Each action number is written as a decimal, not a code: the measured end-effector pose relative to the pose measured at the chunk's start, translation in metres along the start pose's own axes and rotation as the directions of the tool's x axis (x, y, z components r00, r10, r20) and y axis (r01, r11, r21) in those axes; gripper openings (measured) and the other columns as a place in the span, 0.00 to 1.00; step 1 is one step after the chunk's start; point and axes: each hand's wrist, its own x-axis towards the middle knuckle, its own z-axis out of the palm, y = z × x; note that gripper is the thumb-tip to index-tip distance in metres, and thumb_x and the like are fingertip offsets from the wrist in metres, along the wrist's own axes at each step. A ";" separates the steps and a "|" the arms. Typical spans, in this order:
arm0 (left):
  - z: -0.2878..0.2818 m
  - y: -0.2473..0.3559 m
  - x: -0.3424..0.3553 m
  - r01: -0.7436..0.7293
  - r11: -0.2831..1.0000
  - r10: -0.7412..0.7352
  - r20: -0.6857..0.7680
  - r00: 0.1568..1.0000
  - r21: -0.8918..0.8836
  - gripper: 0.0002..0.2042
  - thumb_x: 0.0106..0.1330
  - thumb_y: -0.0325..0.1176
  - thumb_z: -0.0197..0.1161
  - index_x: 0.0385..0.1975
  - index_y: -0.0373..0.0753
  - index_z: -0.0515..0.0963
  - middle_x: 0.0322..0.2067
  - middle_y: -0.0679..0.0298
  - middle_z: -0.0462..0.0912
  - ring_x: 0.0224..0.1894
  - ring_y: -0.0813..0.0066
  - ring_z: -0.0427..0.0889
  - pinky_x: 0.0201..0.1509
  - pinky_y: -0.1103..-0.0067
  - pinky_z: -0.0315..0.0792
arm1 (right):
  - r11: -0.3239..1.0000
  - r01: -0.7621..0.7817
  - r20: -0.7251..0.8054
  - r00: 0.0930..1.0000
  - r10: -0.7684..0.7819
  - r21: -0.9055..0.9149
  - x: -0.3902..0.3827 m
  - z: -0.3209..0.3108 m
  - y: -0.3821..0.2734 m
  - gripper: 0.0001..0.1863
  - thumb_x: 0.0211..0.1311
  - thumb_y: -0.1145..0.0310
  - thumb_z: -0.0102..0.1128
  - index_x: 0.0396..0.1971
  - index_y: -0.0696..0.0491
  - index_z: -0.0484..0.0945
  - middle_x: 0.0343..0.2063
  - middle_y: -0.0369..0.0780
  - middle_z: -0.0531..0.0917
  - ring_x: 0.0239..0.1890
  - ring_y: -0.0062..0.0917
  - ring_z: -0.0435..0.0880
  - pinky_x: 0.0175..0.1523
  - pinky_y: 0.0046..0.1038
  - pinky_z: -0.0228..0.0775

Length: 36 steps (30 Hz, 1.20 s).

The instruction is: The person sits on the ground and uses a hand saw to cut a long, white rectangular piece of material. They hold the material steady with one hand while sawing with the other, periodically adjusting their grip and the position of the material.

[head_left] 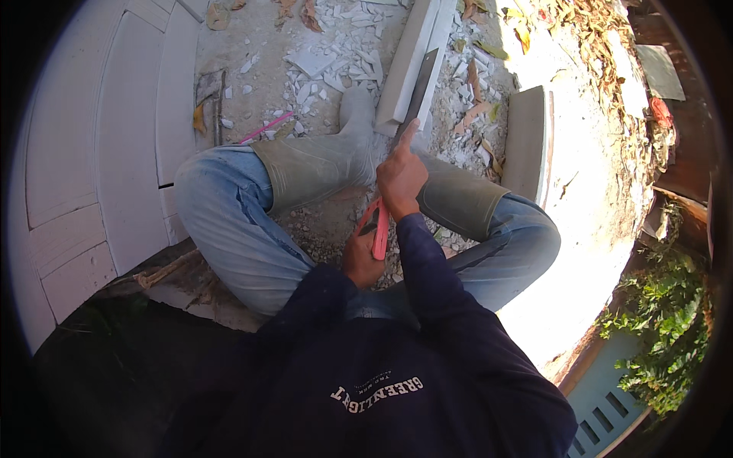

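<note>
In front of me is a hand saw with a dark flat blade (418,90) and a red handle (381,233). My left hand (363,259) is wrapped around the handle, close to my lap. Farther up the saw, my right hand (402,179) closes over its rear part, the forefinger stretched out along the blade. The blade lies lengthwise against a long pale block (408,57), which points away from me between my boots. The right palm and curled fingers cover part of the saw. Whether the teeth are in the block cannot be made out.
Grey-green boots (313,172) and my bent legs flank the block. Broken white chips (313,62) and dry leaves litter the ground. A pink stick (267,127) lies left. Another pale block (527,141) stands right. A pale block wall (126,137) rises at left, a green bush (668,328) at lower right.
</note>
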 end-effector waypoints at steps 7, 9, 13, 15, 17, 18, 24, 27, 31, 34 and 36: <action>0.015 0.022 0.067 -0.062 0.998 0.063 0.041 0.997 -0.015 0.02 0.57 0.20 0.58 0.25 0.32 0.76 0.20 0.54 0.77 0.25 0.65 0.77 0.32 0.68 0.70 | 0.994 0.105 -0.179 0.978 -0.104 -0.003 0.069 0.001 0.007 0.48 0.51 0.72 0.60 0.74 0.65 0.51 0.18 0.49 0.83 0.19 0.43 0.84 0.27 0.44 0.73; 0.023 0.026 0.069 -0.114 0.991 0.114 -0.008 0.993 -0.067 0.03 0.57 0.21 0.58 0.23 0.32 0.74 0.20 0.48 0.76 0.25 0.47 0.78 0.32 0.64 0.70 | 0.993 0.118 -0.208 0.971 -0.115 0.001 0.072 -0.003 0.010 0.48 0.51 0.72 0.60 0.74 0.65 0.51 0.18 0.49 0.83 0.19 0.43 0.84 0.27 0.44 0.74; 0.003 0.019 0.037 0.004 0.997 -0.001 0.042 0.999 -0.078 0.02 0.57 0.21 0.57 0.23 0.32 0.74 0.21 0.48 0.77 0.25 0.50 0.78 0.32 0.64 0.70 | 1.000 0.012 -0.047 0.999 -0.011 0.017 0.021 -0.010 0.004 0.48 0.50 0.72 0.61 0.74 0.64 0.53 0.23 0.51 0.84 0.25 0.46 0.86 0.31 0.45 0.76; -0.017 0.017 -0.005 0.033 0.995 -0.025 0.087 0.996 -0.093 0.02 0.57 0.21 0.57 0.24 0.32 0.74 0.21 0.48 0.78 0.24 0.53 0.79 0.32 0.64 0.70 | 0.999 -0.045 0.069 0.997 0.043 0.027 -0.007 -0.016 -0.008 0.48 0.50 0.71 0.61 0.74 0.63 0.53 0.26 0.53 0.85 0.28 0.47 0.87 0.34 0.45 0.77; -0.016 0.015 0.000 -0.056 0.996 0.061 0.065 0.996 -0.072 0.02 0.57 0.21 0.57 0.24 0.32 0.75 0.21 0.48 0.78 0.25 0.54 0.79 0.33 0.65 0.71 | 0.995 -0.085 0.137 0.988 0.078 0.046 -0.015 -0.022 -0.013 0.48 0.51 0.71 0.62 0.74 0.62 0.52 0.27 0.52 0.86 0.29 0.47 0.87 0.35 0.45 0.77; -0.015 0.015 0.004 -0.099 0.993 0.103 0.055 0.993 -0.058 0.01 0.57 0.21 0.57 0.25 0.31 0.75 0.21 0.48 0.78 0.25 0.55 0.79 0.33 0.65 0.71 | 0.998 -0.052 0.063 0.997 0.050 0.039 0.004 -0.021 -0.014 0.49 0.51 0.71 0.61 0.74 0.63 0.52 0.26 0.52 0.85 0.28 0.46 0.87 0.34 0.44 0.77; 0.023 0.036 0.087 -0.142 0.987 0.143 0.008 0.990 -0.069 0.02 0.58 0.22 0.58 0.27 0.32 0.77 0.23 0.49 0.80 0.26 0.57 0.81 0.35 0.65 0.72 | 0.996 0.093 -0.137 0.986 -0.092 -0.001 0.086 -0.011 0.007 0.49 0.51 0.71 0.62 0.74 0.64 0.51 0.24 0.51 0.85 0.26 0.43 0.87 0.32 0.42 0.77; 0.022 0.017 0.053 -0.056 0.996 0.056 -0.006 0.998 -0.065 0.02 0.58 0.22 0.57 0.27 0.33 0.77 0.22 0.48 0.80 0.26 0.53 0.81 0.34 0.64 0.72 | 0.999 0.050 -0.078 0.996 -0.050 0.000 0.057 -0.006 0.012 0.52 0.50 0.71 0.63 0.75 0.63 0.47 0.22 0.50 0.85 0.24 0.44 0.86 0.31 0.43 0.76; -0.005 -0.017 -0.006 -0.016 0.998 0.011 0.085 0.996 0.058 0.03 0.58 0.19 0.59 0.28 0.33 0.79 0.22 0.57 0.81 0.27 0.70 0.81 0.34 0.73 0.72 | 0.996 -0.024 0.000 1.000 0.024 0.088 -0.014 0.010 0.003 0.53 0.50 0.73 0.60 0.77 0.59 0.45 0.22 0.52 0.84 0.23 0.46 0.85 0.31 0.45 0.75; 0.001 -0.010 0.002 -0.001 0.999 -0.002 0.072 0.997 0.042 0.03 0.58 0.19 0.58 0.28 0.33 0.79 0.22 0.55 0.81 0.28 0.65 0.82 0.35 0.70 0.72 | 0.993 -0.017 -0.035 0.999 0.021 0.119 -0.006 0.017 0.008 0.54 0.49 0.73 0.61 0.77 0.58 0.43 0.21 0.51 0.83 0.22 0.46 0.85 0.30 0.45 0.74; 0.007 -0.010 0.030 -0.024 0.999 0.023 0.047 0.999 0.021 0.04 0.58 0.20 0.58 0.30 0.33 0.79 0.25 0.50 0.81 0.31 0.52 0.83 0.37 0.66 0.73 | 0.992 0.014 -0.063 0.998 -0.006 0.122 0.024 0.017 0.010 0.53 0.50 0.73 0.61 0.77 0.59 0.44 0.20 0.51 0.83 0.22 0.46 0.84 0.30 0.46 0.74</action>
